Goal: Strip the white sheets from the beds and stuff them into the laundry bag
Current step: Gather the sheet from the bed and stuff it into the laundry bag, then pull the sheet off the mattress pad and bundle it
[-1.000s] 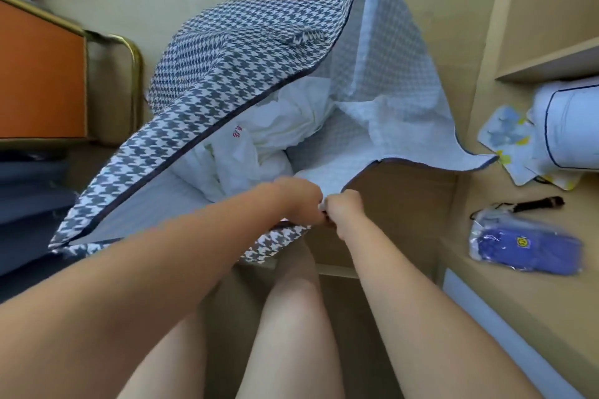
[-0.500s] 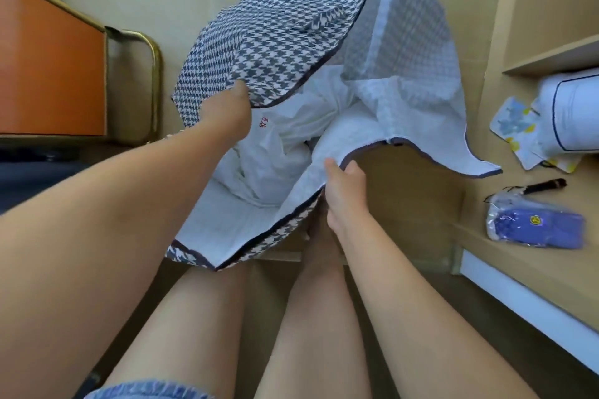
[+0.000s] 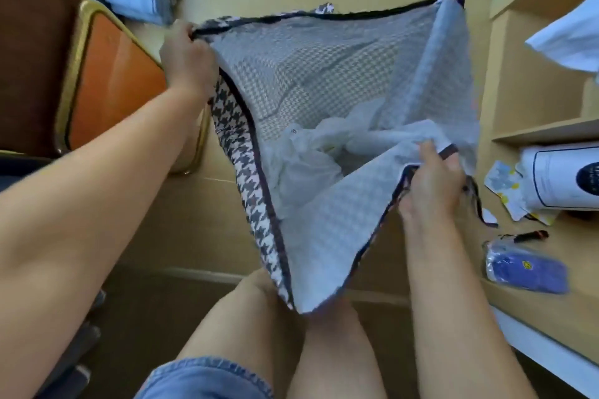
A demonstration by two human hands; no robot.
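My left hand (image 3: 188, 57) grips dark-trimmed rim of houndstooth laundry bag (image 3: 324, 74), fingers curled over edge. My right hand (image 3: 431, 181) pinches opposite rim. Bag mouth spread wide. Crumpled white sheets (image 3: 311, 152) lie deep inside bag.

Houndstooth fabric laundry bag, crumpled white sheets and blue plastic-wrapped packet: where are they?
houndstooth fabric laundry bag (image 3: 248, 178), head view, patterned outer wall
crumpled white sheets (image 3: 301, 165), head view, fold inside bag
blue plastic-wrapped packet (image 3: 526, 270), head view, its middle

The wooden desk (image 3: 544, 312) holds a blue packet (image 3: 526, 269), white canister (image 3: 560, 178) and printed cards (image 3: 502, 180).
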